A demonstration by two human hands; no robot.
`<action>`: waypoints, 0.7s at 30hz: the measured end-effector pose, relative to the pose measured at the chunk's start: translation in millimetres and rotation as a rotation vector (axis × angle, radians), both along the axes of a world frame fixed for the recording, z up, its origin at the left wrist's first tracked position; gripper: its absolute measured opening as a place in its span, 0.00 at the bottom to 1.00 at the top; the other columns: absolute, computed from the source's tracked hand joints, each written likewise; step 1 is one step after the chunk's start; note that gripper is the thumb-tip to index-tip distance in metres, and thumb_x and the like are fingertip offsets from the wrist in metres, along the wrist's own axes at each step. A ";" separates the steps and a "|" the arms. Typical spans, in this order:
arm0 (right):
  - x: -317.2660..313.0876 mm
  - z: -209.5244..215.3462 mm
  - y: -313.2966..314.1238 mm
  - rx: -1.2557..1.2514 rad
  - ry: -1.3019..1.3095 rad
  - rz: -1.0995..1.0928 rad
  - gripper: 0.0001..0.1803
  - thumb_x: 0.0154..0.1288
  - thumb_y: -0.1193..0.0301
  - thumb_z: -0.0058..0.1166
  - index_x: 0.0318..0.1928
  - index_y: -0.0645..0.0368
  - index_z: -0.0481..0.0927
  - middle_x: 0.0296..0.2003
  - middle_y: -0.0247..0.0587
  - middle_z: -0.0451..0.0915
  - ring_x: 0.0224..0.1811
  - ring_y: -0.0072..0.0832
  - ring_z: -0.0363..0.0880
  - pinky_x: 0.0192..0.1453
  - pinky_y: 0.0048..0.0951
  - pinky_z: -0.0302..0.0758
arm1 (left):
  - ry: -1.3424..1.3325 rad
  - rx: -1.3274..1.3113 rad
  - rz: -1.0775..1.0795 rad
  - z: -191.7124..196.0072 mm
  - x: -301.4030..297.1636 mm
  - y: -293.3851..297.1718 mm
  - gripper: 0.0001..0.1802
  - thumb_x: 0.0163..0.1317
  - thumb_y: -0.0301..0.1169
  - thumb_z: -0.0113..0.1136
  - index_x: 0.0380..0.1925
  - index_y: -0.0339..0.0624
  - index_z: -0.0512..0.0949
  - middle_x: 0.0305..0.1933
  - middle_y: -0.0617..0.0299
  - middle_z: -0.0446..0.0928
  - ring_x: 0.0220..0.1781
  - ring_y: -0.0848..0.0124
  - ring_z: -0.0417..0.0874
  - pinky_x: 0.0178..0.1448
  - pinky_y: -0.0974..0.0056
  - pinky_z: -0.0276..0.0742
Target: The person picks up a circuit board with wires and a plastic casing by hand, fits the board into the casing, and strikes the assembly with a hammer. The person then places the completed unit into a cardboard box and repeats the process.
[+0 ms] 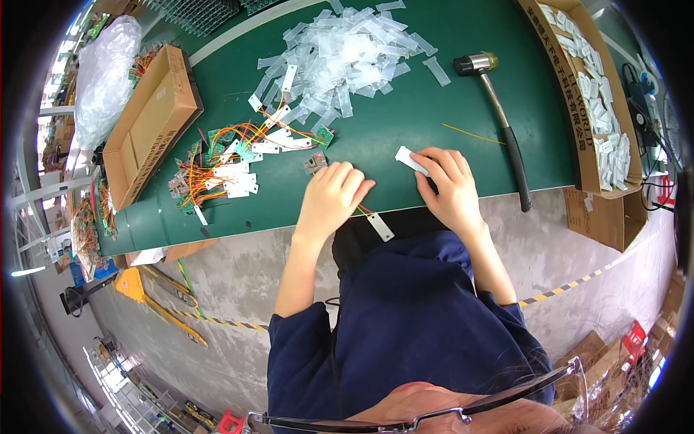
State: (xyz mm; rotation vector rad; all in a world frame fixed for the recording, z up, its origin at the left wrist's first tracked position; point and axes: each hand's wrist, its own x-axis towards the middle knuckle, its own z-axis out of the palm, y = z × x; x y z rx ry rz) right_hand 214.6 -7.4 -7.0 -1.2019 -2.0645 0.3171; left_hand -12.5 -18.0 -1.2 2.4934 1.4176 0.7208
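My left hand point(331, 199) is palm down at the table's near edge, its fingers curled over a small wired circuit board point(315, 163) that pokes out past them. The fingertips are hidden and the thumb stands apart. Red and yellow wires run out from under this hand to a white rectangular plate point(379, 226), which hangs over the edge above my lap. To the right, my right hand point(452, 184) pinches a small white plastic piece point(407, 157) between thumb and fingers, just above the green table point(405, 123).
Wired boards with white plates point(231, 177) lie heaped at left, beside a tilted cardboard box point(155, 123). Behind them is a pile of clear plastic sleeves point(347, 54). A mallet point(506, 119) and a loose yellow wire point(470, 133) lie right, near a box of white pieces point(603, 108).
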 end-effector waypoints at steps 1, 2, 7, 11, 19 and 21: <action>-0.3 0.1 0.0 0.005 0.005 0.004 0.16 0.56 0.77 0.60 0.47 0.57 0.80 0.44 0.36 0.78 0.44 0.35 0.76 0.49 0.36 0.73 | 0.041 0.064 0.013 -0.6 -0.2 5.7 0.13 0.53 0.31 0.69 0.25 0.43 0.71 0.28 0.62 0.70 0.31 0.63 0.75 0.35 0.60 0.71; -0.7 0.4 -0.4 0.006 0.007 0.003 0.16 0.56 0.77 0.60 0.47 0.57 0.80 0.44 0.36 0.78 0.44 0.35 0.76 0.49 0.36 0.73 | 0.082 0.128 0.026 -0.9 -0.1 11.0 0.15 0.55 0.34 0.68 0.23 0.44 0.70 0.25 0.63 0.67 0.28 0.65 0.74 0.33 0.61 0.70; -2.3 0.5 -1.5 -0.020 0.029 0.006 0.17 0.54 0.79 0.60 0.47 0.58 0.80 0.44 0.37 0.78 0.45 0.37 0.76 0.49 0.36 0.73 | 0.150 0.279 0.204 1.5 -1.2 23.4 0.10 0.55 0.33 0.68 0.27 0.44 0.76 0.29 0.64 0.73 0.32 0.65 0.77 0.37 0.61 0.71; 0.4 -1.1 -2.1 -0.025 0.026 -0.009 0.17 0.54 0.79 0.61 0.47 0.58 0.80 0.44 0.37 0.79 0.44 0.37 0.76 0.49 0.36 0.73 | -0.088 0.117 -0.124 14.2 1.2 3.7 0.18 0.51 0.33 0.70 0.42 0.42 0.80 0.43 0.64 0.78 0.43 0.62 0.80 0.47 0.58 0.73; 0.5 -0.2 -3.0 -0.002 0.064 0.025 0.19 0.53 0.80 0.62 0.49 0.59 0.80 0.44 0.37 0.80 0.44 0.37 0.77 0.49 0.36 0.75 | 0.050 0.195 -0.192 2.7 11.9 -30.1 0.13 0.48 0.29 0.71 0.35 0.42 0.81 0.39 0.64 0.77 0.40 0.66 0.79 0.44 0.61 0.76; 3.6 -1.0 -2.7 -0.008 0.068 0.061 0.20 0.53 0.79 0.62 0.49 0.59 0.80 0.45 0.38 0.80 0.45 0.37 0.77 0.50 0.36 0.75 | -0.148 0.174 -0.201 6.0 11.9 -25.8 0.11 0.48 0.27 0.71 0.33 0.42 0.81 0.35 0.64 0.77 0.36 0.65 0.79 0.41 0.60 0.75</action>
